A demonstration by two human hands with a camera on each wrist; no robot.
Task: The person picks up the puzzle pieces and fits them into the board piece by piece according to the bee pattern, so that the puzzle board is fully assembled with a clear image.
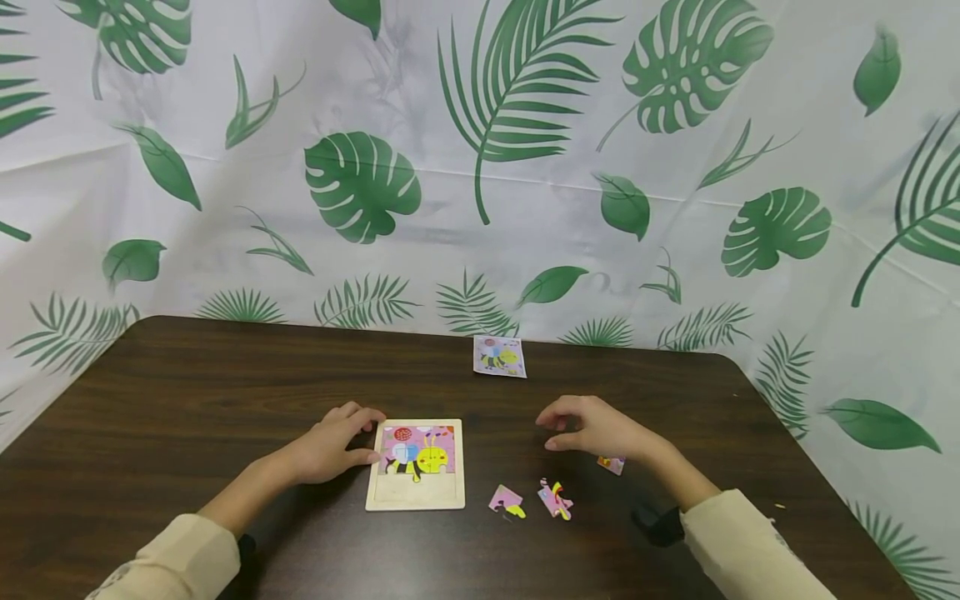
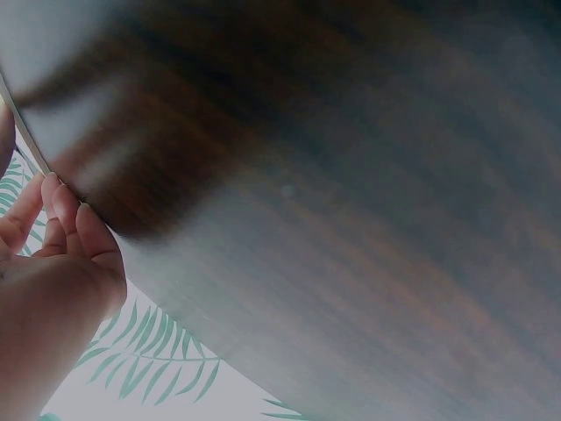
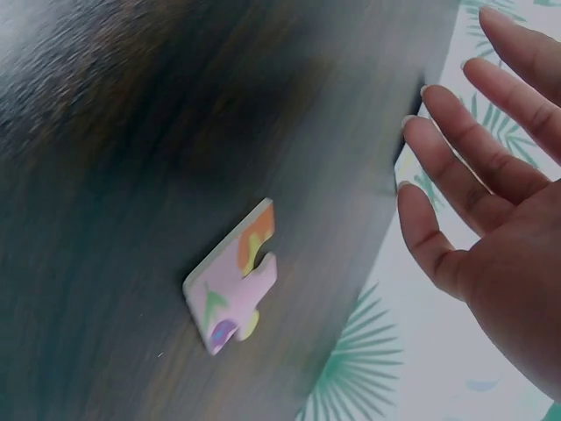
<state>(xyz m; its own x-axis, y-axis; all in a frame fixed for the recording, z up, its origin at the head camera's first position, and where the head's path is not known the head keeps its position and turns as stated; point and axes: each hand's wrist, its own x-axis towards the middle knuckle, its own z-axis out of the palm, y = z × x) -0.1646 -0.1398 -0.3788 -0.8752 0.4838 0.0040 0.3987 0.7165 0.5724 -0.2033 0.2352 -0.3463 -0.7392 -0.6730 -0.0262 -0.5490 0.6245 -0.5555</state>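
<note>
A square wooden puzzle tray lies on the table with its upper part filled by a bee picture; the lower strip shows bare wood. My left hand touches the tray's left side, with the thumb at the edge and a finger by the upper left corner. To the tray's right, my right hand hovers with loosely bent fingers and holds nothing. Two loose puzzle pieces, a pink-and-yellow one and a pink one with a yellow-red stripe, lie nearer me. Another puzzle piece is partly behind my right forearm.
A small printed picture card of the bee lies at the far edge of the dark wooden table. Behind the table hangs a white cloth with green leaves. A tiny pale scrap lies at the right.
</note>
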